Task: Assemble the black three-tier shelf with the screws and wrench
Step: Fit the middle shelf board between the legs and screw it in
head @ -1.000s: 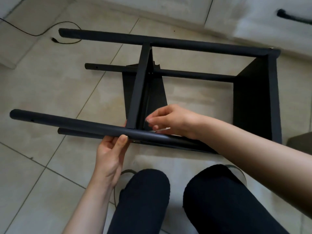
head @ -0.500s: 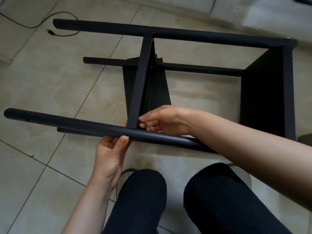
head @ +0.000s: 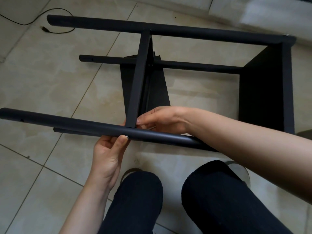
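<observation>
Left hand point(head: 108, 149): palm up under nearest black post point(head: 70, 123), thumb pressing a small silver screw point(head: 127, 136) against it. Right hand point(head: 162, 119): fingers curled at the joint where middle shelf panel point(head: 138, 81) meets post, pinching something thin and metallic, not identifiable. Black shelf frame point(head: 263, 92): lying sideways on tiled floor point(head: 42, 78), ahead of the knees point(head: 138, 191).

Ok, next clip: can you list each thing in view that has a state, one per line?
shelf frame: lying on its side on the tiled floor, partly assembled
near post: raised off the floor, gripped from below
middle shelf panel: its near end meets the near post
left hand: holds the near post
right hand: fingers pinched at the joint
cable: loose on the floor
</observation>
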`<state>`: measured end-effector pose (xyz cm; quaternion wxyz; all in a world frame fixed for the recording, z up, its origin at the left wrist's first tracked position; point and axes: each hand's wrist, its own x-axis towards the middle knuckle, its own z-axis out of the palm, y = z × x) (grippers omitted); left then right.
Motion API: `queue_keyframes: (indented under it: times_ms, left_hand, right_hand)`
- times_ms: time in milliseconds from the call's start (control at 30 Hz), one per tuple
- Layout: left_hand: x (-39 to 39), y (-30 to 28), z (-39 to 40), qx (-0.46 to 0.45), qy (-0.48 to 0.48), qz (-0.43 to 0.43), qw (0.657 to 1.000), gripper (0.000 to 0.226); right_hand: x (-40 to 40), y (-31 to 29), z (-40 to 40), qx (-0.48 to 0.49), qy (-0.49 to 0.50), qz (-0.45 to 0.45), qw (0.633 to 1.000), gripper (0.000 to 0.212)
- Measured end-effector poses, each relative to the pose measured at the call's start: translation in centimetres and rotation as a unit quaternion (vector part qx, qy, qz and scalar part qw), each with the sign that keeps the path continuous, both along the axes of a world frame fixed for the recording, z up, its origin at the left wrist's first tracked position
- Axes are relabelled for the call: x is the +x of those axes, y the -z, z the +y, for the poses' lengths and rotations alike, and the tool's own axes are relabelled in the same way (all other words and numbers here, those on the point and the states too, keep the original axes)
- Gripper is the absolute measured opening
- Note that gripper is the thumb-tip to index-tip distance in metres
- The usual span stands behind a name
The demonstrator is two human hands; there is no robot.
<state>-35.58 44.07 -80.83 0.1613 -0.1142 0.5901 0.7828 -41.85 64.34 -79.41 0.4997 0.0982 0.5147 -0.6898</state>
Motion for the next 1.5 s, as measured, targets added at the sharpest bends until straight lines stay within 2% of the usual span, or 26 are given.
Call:
queue_keyframes:
  times_ms: [200,400,600,767,933,1233,1400,1500]
  left_hand:
    - [0.04,-0.09,0.09,-0.003,-0.008,-0.004,1.000,0.054]
    - [0.18,-0.21,0.39,-0.003,-0.024,-0.002,1.000,0.055]
    - [0.23,-0.21,0.35,-0.003,-0.026,-0.009,1.000,0.059]
    - [0.25,-0.19,0.28,-0.006,-0.022,-0.009,1.000,0.058]
    - [0.10,-0.18,0.22,-0.007,-0.020,-0.008,1.000,0.058]
    - [0.21,-0.12,0.19,-0.012,-0.020,-0.002,1.000,0.056]
    - [0.18,-0.21,0.12,-0.008,-0.011,-0.003,1.000,0.054]
    - [0.12,-0.22,0.11,0.001,-0.011,-0.010,1.000,0.054]
  right_hand:
    - [-0.06,-0.06,-0.03,0.002,0.003,-0.005,1.000,0.021]
    - [-0.21,0.06,-0.20,0.032,-0.020,0.014,0.999,0.038]
    - [-0.29,-0.01,-0.05,0.047,-0.012,0.001,0.999,0.017]
    - [-0.43,-0.04,-0.36,0.065,-0.028,0.005,0.997,0.023]
    - [-0.31,0.28,-0.32,0.018,-0.013,0.016,1.000,0.036]
    - [-0.70,0.24,-0.19,0.038,-0.009,0.001,0.999,0.022]
    - [-0.77,0.12,-0.03,0.017,-0.018,0.002,1.000,0.031]
    - [-0.74,0.11,-0.10,0.009,0.003,-0.001,1.000,0.016]
